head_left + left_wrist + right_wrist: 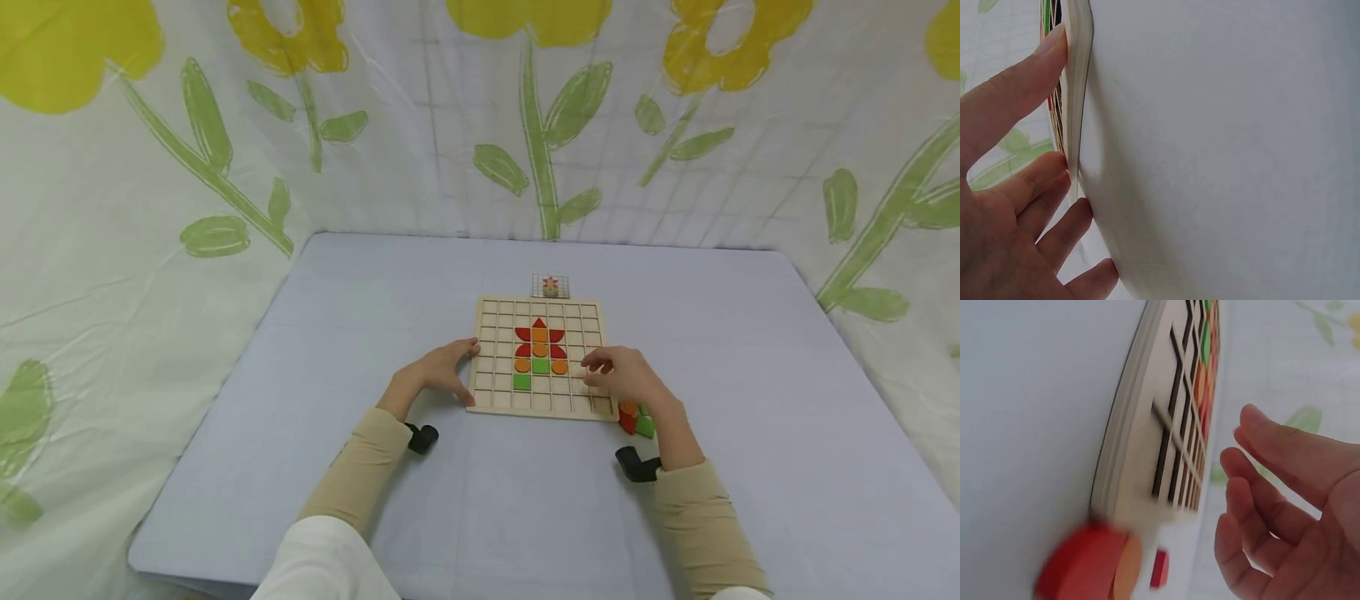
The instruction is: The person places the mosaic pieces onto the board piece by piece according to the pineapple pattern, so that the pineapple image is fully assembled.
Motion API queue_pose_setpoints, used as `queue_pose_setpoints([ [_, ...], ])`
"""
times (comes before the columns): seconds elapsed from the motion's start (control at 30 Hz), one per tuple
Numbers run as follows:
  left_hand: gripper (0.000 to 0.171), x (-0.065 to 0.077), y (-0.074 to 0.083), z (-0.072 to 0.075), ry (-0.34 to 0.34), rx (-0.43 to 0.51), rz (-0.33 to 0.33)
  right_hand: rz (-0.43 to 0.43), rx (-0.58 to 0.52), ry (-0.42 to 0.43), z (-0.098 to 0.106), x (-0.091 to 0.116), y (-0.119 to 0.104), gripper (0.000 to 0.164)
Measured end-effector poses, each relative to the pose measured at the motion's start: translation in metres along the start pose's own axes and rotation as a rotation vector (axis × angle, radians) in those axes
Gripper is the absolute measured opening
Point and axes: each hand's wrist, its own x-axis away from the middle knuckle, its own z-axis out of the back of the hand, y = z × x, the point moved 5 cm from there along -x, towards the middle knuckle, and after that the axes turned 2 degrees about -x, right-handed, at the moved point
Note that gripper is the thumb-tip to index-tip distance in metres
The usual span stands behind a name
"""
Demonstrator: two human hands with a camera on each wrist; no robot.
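Observation:
A wooden grid board [491, 398] lies on the table with colored pieces set in its squares. Among these are a red triangle [538, 322] at the top, an orange square [539, 335], red curved pieces, orange discs and a green square [522, 382] at the lower left. My left hand [446, 367] touches the board's left edge with thumb and fingers spread apart. Over the board's right side hovers my right hand [628, 377], its fingers loosely bent and nothing between them. Loose red, orange and green pieces [643, 423] lie by the near right corner, partly hidden by that hand.
A small pattern card [550, 286] with a similar colored figure lies just beyond the board's far edge. Pale cloth covers the table [360, 308]. A white curtain [405, 125] with yellow flowers hangs behind it. Each wrist carries a black camera mount [636, 465].

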Motion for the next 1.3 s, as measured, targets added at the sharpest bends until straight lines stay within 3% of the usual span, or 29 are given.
queue_pose_setpoints([
  [0.2,0.091,0.000,-0.001,0.001,0.012,-0.009,-0.008,-0.047,0.016,-0.042,0.020,0.018,0.028,0.021],
  [0.5,0.091,-0.002,-0.002,0.002,0.009,-0.002,-0.015,-0.072,0.002,-0.132,0.019,0.027,0.049,0.018],
  [1.07,0.092,-0.002,-0.001,-0.002,0.002,0.005,-0.006,-0.102,0.048,-0.075,0.015,0.024,0.047,0.019],
  [1.3,0.090,0.000,-0.001,-0.002,0.000,-0.006,-0.018,-0.093,0.092,0.012,0.018,0.023,0.040,0.021],
])
